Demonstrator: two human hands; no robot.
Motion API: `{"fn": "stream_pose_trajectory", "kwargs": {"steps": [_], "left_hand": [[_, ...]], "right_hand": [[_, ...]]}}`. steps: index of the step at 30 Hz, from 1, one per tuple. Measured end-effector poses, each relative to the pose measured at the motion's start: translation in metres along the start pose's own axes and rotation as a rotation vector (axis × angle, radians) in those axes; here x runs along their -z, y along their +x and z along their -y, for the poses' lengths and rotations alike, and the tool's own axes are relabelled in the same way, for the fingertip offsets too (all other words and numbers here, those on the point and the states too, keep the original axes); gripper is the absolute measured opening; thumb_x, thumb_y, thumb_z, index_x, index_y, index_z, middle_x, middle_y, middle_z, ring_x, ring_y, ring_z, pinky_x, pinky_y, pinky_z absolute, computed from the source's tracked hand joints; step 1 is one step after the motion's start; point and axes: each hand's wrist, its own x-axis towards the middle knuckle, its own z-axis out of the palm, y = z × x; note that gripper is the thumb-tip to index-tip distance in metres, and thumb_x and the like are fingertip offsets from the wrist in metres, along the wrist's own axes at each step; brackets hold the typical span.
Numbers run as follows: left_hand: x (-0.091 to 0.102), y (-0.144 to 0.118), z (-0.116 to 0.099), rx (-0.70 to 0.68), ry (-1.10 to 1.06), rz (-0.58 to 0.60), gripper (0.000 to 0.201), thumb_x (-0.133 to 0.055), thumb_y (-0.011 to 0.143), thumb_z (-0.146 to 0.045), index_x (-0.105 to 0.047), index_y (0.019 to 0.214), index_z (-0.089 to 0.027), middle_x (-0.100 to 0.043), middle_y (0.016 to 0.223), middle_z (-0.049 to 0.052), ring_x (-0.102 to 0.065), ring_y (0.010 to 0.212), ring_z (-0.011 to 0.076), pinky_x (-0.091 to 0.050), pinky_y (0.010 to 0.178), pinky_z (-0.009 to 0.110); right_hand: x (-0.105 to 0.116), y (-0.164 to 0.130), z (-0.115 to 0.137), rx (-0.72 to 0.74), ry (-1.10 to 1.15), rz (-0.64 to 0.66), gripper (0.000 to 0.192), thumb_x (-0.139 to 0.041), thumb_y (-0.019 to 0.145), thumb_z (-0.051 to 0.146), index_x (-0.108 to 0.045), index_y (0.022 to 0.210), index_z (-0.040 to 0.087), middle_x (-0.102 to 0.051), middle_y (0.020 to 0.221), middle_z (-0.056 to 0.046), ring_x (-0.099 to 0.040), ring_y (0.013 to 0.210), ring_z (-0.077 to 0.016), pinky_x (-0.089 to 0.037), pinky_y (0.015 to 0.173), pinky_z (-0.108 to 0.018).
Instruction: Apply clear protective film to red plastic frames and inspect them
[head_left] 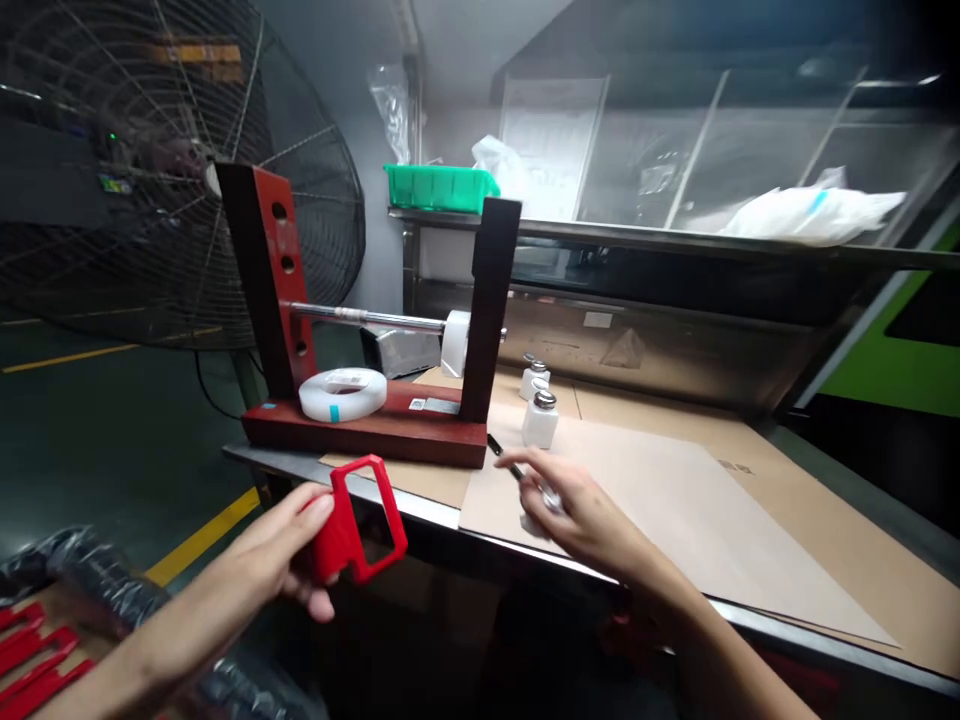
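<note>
My left hand [296,550] grips a red plastic part [341,535] with an angular open frame, holding it up in front of the bench edge. Over the paper sheet, my right hand [559,500] has its index finger reaching left and its other fingers curled in. A small pale, shiny thing [551,497] shows among those fingers, too blurred to name. Beside the index fingertip is a thin black tool [495,445], partly hidden by the hand; whether the fingers touch it is unclear. White bottles with metal caps [540,420] stand just behind this hand.
A dark red stand [375,425] bears a metal rod with a white roll [454,343]; a clear tape roll [343,395] lies on its base. A large fan [300,150] is at left. A shelf holds a green bin [439,188]. More red parts [34,650] lie lower left.
</note>
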Motion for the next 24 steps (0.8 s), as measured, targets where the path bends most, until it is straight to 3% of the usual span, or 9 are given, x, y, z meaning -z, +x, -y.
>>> {"fn": "stream_pose_trajectory", "kwargs": {"steps": [4,10,18,24], "left_hand": [[0.004,0.036,-0.043,-0.043,0.006,0.059,0.062,-0.045,0.078,-0.071,-0.046,0.113,-0.019,-0.053,0.061,-0.002,-0.043,0.051,0.013,-0.04,0.047,0.023],[-0.003,0.079,-0.074,-0.061,0.105,0.049,0.078,-0.042,0.068,-0.081,-0.054,0.109,-0.016,-0.048,0.059,0.001,-0.037,0.052,0.0124,-0.027,0.039,0.019],[-0.004,0.113,-0.079,-0.07,0.169,0.031,0.082,-0.043,0.066,-0.083,-0.054,0.11,-0.015,-0.051,0.059,0.001,-0.037,0.05,0.0117,-0.025,0.039,0.019],[-0.01,0.126,-0.085,-0.099,0.178,0.077,0.081,-0.043,0.063,-0.085,-0.057,0.102,-0.015,-0.047,0.057,0.001,-0.038,0.051,0.0128,-0.024,0.04,0.02]], "right_hand": [[0.003,0.067,-0.005,-0.212,0.386,-0.222,0.014,-0.057,0.08,0.026,-0.06,0.078,0.013,-0.049,0.065,0.002,-0.037,0.051,-0.0051,-0.028,0.047,-0.018],[-0.012,0.138,-0.025,-0.33,0.618,-0.297,0.03,-0.056,0.081,0.041,-0.058,0.079,0.011,-0.031,0.045,0.009,-0.024,0.04,-0.0053,-0.017,0.04,-0.021],[-0.026,0.156,-0.021,-0.354,0.76,-0.341,0.012,-0.062,0.067,0.02,-0.051,0.067,0.015,-0.032,0.042,0.009,-0.022,0.037,-0.0046,-0.013,0.04,-0.022],[-0.038,0.14,-0.009,-0.323,0.811,-0.434,0.015,-0.063,0.062,0.024,-0.051,0.063,0.015,-0.035,0.042,0.009,-0.024,0.039,-0.0043,-0.014,0.04,-0.022]]}}
